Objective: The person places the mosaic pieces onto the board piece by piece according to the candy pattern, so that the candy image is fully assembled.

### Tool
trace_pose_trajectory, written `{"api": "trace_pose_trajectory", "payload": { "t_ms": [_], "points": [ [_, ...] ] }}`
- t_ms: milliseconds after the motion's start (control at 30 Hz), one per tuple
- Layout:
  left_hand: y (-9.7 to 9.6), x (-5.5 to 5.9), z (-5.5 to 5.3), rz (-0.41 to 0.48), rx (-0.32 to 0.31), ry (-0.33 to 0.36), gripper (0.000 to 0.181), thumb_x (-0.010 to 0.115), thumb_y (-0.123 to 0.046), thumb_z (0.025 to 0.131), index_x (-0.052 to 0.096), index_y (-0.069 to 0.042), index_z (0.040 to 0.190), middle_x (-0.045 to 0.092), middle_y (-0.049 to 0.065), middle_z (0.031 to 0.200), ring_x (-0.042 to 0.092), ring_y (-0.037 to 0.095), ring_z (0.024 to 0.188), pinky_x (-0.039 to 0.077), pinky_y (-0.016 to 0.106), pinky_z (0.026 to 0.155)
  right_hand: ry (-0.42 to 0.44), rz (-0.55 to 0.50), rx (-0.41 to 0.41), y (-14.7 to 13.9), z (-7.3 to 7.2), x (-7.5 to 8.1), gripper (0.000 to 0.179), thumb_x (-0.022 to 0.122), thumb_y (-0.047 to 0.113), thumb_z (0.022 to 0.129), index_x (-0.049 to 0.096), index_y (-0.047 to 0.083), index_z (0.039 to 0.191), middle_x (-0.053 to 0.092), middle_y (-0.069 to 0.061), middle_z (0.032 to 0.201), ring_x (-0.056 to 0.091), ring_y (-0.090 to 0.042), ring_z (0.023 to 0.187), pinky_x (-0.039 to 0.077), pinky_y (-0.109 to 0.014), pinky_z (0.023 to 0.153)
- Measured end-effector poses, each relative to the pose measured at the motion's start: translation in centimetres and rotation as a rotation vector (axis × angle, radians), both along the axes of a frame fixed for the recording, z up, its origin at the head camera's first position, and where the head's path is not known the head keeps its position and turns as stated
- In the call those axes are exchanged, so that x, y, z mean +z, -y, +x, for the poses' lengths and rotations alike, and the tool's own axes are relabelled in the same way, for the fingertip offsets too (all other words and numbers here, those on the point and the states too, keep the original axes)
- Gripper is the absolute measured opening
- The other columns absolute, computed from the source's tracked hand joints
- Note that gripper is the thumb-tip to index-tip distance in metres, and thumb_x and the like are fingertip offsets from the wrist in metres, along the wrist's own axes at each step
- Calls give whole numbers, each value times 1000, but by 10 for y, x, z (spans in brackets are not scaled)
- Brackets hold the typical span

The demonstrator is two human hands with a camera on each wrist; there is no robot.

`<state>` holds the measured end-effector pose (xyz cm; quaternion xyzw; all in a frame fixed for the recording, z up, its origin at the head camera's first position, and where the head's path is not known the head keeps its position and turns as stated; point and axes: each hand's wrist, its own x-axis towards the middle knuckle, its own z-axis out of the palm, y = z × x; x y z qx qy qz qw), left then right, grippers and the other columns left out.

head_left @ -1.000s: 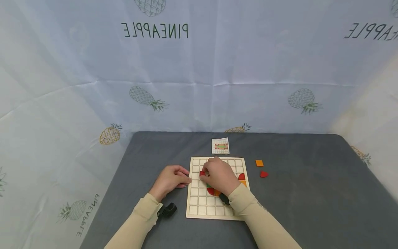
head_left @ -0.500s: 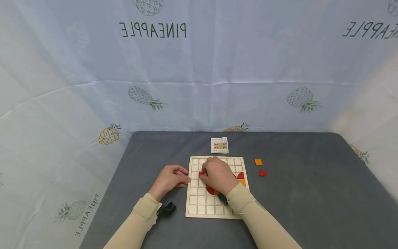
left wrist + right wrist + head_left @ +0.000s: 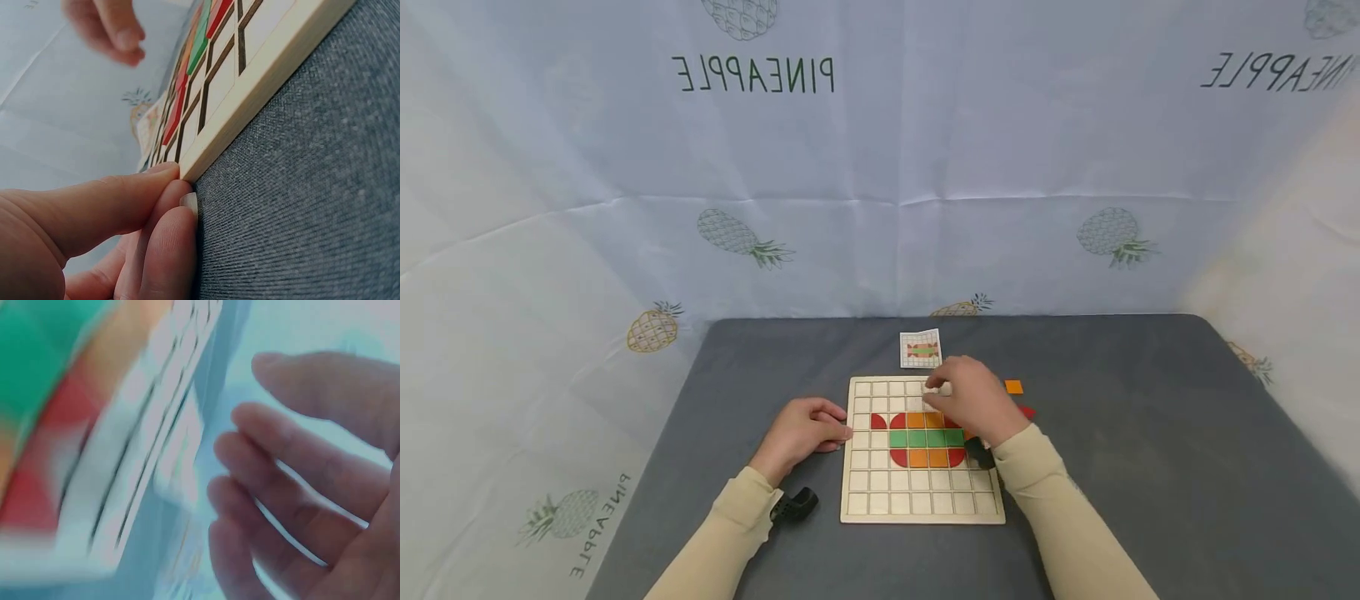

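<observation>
A wooden grid board (image 3: 868, 503) lies flat on the table. Near its middle, a green row (image 3: 925, 438) runs between orange squares (image 3: 927, 457), with red curved pieces (image 3: 899, 457) at the ends. One red piece (image 3: 878, 422) sits in a cell further left. My left hand (image 3: 805, 433) holds the board's left edge; in the left wrist view its thumb (image 3: 140, 187) meets the rim above the fingers. Over the board's upper right hovers my right hand (image 3: 973, 400), thumb and loosely bent fingers (image 3: 281, 481) apart, holding nothing. It hides some right-hand cells.
A small printed pattern card (image 3: 921, 349) lies behind the board. To the right are a loose orange square (image 3: 1013, 387) and a red piece (image 3: 1027, 412), partly behind my right hand. A hanging pineapple-print cloth (image 3: 850, 250) backs the grey table (image 3: 1135, 467).
My right hand has let go of the red piece, leaving it in a left-side cell, and has moved right and up, uncovering the coloured pieces. My left hand stays at the board's edge.
</observation>
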<state>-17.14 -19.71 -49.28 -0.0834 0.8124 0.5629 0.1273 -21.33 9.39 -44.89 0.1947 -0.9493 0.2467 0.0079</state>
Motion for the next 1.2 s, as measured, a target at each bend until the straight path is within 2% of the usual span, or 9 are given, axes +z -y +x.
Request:
{"api": "trace_pose_trajectory", "payload": {
  "t_ms": [100, 233, 400, 800, 1200],
  "points": [
    [1, 1, 0, -6, 4, -2, 30, 93, -15, 85, 77, -4, 108, 76, 9, 90, 74, 15, 75, 67, 31, 73, 52, 3, -46, -37, -8, 2, 21, 81, 21, 98, 82, 9, 115, 77, -9, 113, 70, -30, 106, 63, -49, 91],
    [2, 1, 1, -13, 9, 5, 30, 93, -13, 84, 77, -4, 108, 75, 9, 89, 74, 15, 76, 67, 31, 73, 117, -30, -94, -82, -14, -6, 34, 80, 20, 99, 76, 5, 130, 75, -16, 127, 71, -37, 117, 63, -54, 96],
    [3, -2, 3, -16, 17, 18, 30, 93, -14, 85, 77, -5, 108, 75, 9, 89, 74, 16, 76, 67, 30, 73, 152, -30, -117, -114, -19, -17, 39, 80, 19, 99, 73, 3, 134, 74, -20, 131, 70, -39, 119, 62, -56, 99],
    [-2, 3, 3, -26, 5, -3, 31, 93, -15, 84, 78, -4, 109, 75, 10, 90, 74, 16, 76, 67, 32, 72, 198, -11, -132, -138, -28, -21, 34, 79, 15, 98, 75, 2, 130, 75, -18, 120, 69, -33, 107, 62, -55, 95],
    [-2, 4, 2, -45, 8, 4, 31, 93, -17, 85, 78, -6, 109, 74, 9, 89, 73, 15, 75, 67, 30, 71, 209, 11, -141, -140, -31, -22, 26, 80, 13, 96, 79, 3, 121, 74, -17, 116, 69, -31, 103, 63, -52, 92]
  ]
}}
